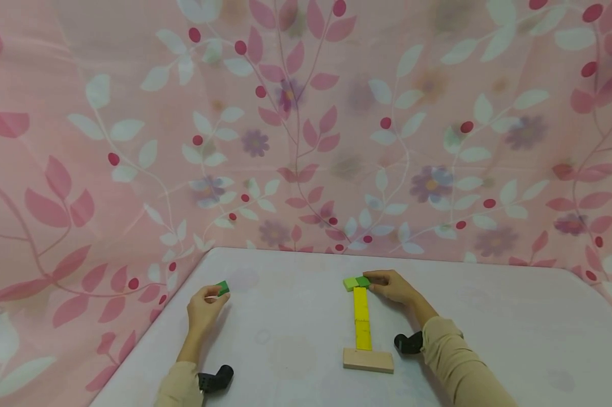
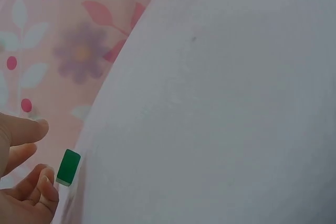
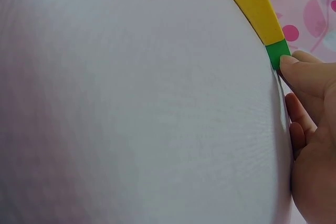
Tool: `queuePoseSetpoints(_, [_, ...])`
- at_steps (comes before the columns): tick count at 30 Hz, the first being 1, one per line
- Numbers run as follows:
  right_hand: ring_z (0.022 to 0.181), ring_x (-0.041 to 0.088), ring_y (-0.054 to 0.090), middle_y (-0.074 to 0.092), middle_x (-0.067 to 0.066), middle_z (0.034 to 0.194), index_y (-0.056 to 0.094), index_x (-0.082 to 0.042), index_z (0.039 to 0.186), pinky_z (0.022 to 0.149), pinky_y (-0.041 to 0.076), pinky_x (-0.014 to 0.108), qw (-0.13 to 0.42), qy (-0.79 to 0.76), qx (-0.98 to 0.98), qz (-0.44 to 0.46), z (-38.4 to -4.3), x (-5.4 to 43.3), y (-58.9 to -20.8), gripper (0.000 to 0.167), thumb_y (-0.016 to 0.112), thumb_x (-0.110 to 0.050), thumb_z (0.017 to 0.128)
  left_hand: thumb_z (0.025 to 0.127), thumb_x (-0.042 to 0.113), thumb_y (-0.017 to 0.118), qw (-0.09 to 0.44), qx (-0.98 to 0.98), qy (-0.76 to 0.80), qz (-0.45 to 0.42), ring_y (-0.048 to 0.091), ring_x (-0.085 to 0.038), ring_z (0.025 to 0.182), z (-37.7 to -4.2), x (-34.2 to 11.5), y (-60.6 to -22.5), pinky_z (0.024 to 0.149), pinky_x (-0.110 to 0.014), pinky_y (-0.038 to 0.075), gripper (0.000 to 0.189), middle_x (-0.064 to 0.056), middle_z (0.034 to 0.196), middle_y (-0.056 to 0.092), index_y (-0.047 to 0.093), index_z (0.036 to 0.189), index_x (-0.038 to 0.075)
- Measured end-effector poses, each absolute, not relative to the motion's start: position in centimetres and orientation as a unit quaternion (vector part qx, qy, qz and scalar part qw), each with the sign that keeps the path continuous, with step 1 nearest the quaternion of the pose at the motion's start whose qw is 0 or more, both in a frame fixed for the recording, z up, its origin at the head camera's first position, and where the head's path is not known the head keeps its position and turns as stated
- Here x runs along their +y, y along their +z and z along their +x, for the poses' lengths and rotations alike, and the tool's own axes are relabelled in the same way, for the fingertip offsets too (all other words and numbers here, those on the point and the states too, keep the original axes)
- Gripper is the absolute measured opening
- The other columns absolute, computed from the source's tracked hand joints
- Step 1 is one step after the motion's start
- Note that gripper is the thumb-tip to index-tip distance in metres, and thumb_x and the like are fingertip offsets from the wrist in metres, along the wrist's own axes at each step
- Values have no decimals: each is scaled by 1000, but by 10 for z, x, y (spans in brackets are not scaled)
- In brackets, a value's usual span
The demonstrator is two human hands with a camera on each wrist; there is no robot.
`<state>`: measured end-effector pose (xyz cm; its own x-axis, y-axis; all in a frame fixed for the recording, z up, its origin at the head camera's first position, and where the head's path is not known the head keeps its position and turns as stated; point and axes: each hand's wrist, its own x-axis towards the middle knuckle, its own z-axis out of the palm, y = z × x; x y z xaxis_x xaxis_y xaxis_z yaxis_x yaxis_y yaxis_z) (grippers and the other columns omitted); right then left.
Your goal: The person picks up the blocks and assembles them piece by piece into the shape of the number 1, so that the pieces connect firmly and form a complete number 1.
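Note:
My left hand (image 1: 203, 312) is over the left part of the table and pinches a small green block (image 1: 224, 288). In the left wrist view that green block (image 2: 68, 167) shows beside the fingertips (image 2: 48, 174). My right hand (image 1: 398, 289) holds a second green block (image 1: 363, 281) by its right side, with thumb and finger on it. A light green block (image 1: 350, 284) sits against its left. Below them, two yellow blocks (image 1: 361, 316) form a straight column. The column runs down to a plain wooden block (image 1: 368, 360) lying crosswise. In the right wrist view, the right hand's green block (image 3: 277, 55) meets a yellow piece (image 3: 249, 1).
A white cloth-covered table (image 1: 285, 339) lies under everything. Behind it hangs a pink floral curtain (image 1: 306, 141). Black wrist cameras are strapped at the left wrist (image 1: 216, 380) and the right wrist (image 1: 408, 343).

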<state>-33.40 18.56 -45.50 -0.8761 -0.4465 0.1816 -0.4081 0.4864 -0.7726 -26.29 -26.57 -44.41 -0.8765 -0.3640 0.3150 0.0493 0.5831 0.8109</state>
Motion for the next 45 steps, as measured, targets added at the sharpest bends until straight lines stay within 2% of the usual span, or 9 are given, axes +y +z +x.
queuePoseSetpoints(6, [122,39,47,53,22,131,54,5,128,102,33,55,26,-438,867,-235,-334,184,-455,39,57,-5,91,81,11,70,234,-854,-451,108,62,-31,85,-266,-265,-446,65,-25,44,32,-27,105,60,63,106,-7])
queuePoseSetpoints(9, [120,39,48,54,22,129,54,5,128,100,35,56,15,-430,868,-247,-335,184,-457,39,56,-7,91,81,10,70,242,-850,-452,119,62,-39,91,-268,-264,-448,71,-33,46,34,-30,108,59,61,108,-8])
queuePoseSetpoints(13, [119,39,49,55,21,128,54,5,127,99,36,56,3,-420,869,-263,-335,185,-458,39,57,-9,91,80,10,69,244,-847,-452,135,56,-44,99,-271,-264,-449,82,-47,43,39,-35,110,56,58,113,-10])
queuePoseSetpoints(17, [121,40,47,54,22,129,54,6,127,100,34,56,17,-434,862,-261,-336,185,-457,39,57,-7,91,79,11,68,235,-855,-439,144,48,-46,105,-275,-266,-449,90,-54,35,49,-37,111,52,53,119,-12])
queuePoseSetpoints(21, [123,42,45,53,24,129,54,7,127,102,32,56,22,-445,857,-259,-337,185,-457,39,58,-4,90,78,12,68,219,-868,-422,139,46,-47,105,-280,-268,-448,90,-54,34,54,-38,112,51,50,122,-14])
queuePoseSetpoints(30, [124,38,45,55,19,130,56,3,127,103,32,55,20,-442,866,-232,-339,186,-459,38,58,-5,90,78,15,70,181,-896,-387,119,52,-45,102,-291,-274,-446,86,-53,40,57,-37,111,55,51,122,-16])
queuePoseSetpoints(38, [125,39,43,54,20,131,56,2,128,104,30,56,26,-448,865,-223,-338,187,-459,38,57,-4,90,76,8,72,193,-907,-361,95,54,-44,94,-292,-276,-445,85,-53,38,44,-32,98,60,59,110,-17])
queuePoseSetpoints(45, [126,40,43,53,20,131,55,2,128,104,30,57,27,-445,867,-224,-337,186,-458,38,58,-4,90,75,6,71,214,-905,-356,89,56,-43,94,-292,-277,-449,85,-52,40,38,-32,98,62,61,104,-17])
